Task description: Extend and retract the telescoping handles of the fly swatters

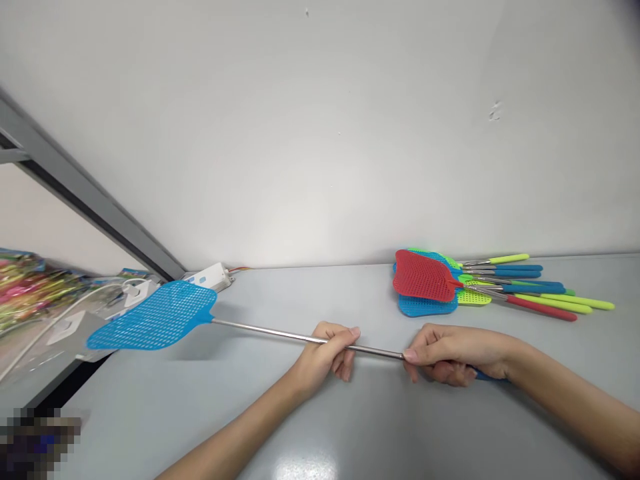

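Note:
A blue fly swatter [155,317] with a long metal rod stretches across the view above the table, its perforated head at the left. My left hand [330,353] is closed round the middle of the rod. Farther right, my right hand [447,355] grips the swatter near where the rod meets its handle. Most of the blue handle is hidden by that hand; a bit shows near the wrist. Beyond my right hand lies a pile of fly swatters, with a red fly swatter [424,275] on top and blue, green and yellow ones under it.
The grey table [225,413] runs back to a pale wall [320,133]. At the left are a grey metal frame post [95,190], a white power box [210,277], white cables and colourful plastic-wrapped goods [35,287]. A pixelated patch covers the lower left corner.

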`<state>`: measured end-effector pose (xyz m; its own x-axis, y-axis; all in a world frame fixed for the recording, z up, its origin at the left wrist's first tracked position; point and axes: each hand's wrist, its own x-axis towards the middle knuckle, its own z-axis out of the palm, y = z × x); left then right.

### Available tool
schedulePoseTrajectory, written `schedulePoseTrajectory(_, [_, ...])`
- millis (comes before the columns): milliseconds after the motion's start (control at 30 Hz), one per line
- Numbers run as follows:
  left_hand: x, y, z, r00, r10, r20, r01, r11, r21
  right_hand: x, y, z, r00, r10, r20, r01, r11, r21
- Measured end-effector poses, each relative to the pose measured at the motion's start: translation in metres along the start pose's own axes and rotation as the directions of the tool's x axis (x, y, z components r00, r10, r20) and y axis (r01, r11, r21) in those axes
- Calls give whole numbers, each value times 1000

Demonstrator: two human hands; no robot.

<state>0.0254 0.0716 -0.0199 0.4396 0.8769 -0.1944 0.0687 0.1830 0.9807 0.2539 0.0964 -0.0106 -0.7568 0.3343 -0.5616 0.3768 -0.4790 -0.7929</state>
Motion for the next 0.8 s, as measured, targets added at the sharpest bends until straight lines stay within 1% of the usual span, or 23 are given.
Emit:
schedulePoseTrajectory(67, [1,-3,-1,1000,16,-26,-19,995,-94,0,0,0,1000,-4,-5,4,1000,8])
schedulePoseTrajectory(167, [2,-8,-2,997,41,-59,-52,981,-186,1,1,-1,1000,5,-5,-5,1000,11])
schedulePoseTrajectory(233, [2,-10,-2,988,66,-141,-101,961,-258,0,1,-1,1000,8,-5,-8,1000,13])
schedulePoseTrajectory(333, [3,-12,-3,946,92,-312,-200,921,-333,0,2,-1,1000,7,-13,-7,1000,14])
schedulePoseTrajectory(400, [4,-12,-2,926,76,-370,-213,913,-347,-1,3,-2,1000,15,-19,-14,1000,11])
schedulePoseTrajectory(533, [5,-11,-1,928,29,-372,-158,934,-321,-1,4,-3,999,35,-31,-34,999,7])
schedulePoseTrajectory(667, [5,-11,-1,934,39,-355,-133,960,-246,-1,4,-4,999,37,-25,-37,999,17])
schedulePoseTrajectory(800, [5,-11,-1,940,35,-341,-114,970,-213,0,5,-4,999,31,-19,-30,999,19])
